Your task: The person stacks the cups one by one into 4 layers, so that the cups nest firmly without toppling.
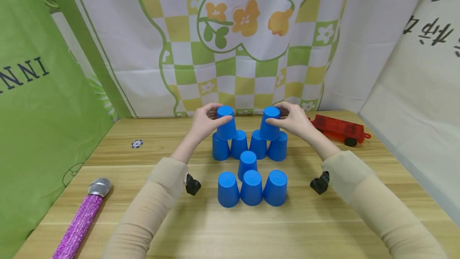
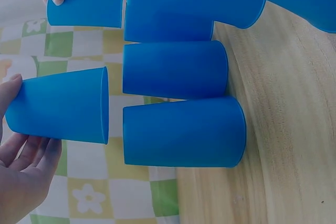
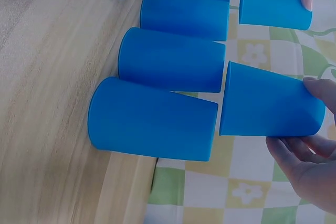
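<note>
Thumb against fingers, the left hand [image 1: 208,121] pinches an upturned blue cup [image 1: 226,125] at frame centre; the right hand [image 1: 292,120] pinches a matching cup [image 1: 269,127] right of it. Just below stand four cups [image 1: 221,147]; lower centre, four more cups [image 1: 252,189]; lower left, a microphone [image 1: 82,219].

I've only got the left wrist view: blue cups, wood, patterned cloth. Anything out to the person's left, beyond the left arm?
Observer: Two things lie there: a microphone with a glittery purple handle and, farther back, a poker chip.
Operator: And beyond the right hand?
Observer: A red toy trailer, partly hidden by that arm.
Operator: How many blue cups in the row nearest the person?
Observer: Three, upside down, side by side.
</note>
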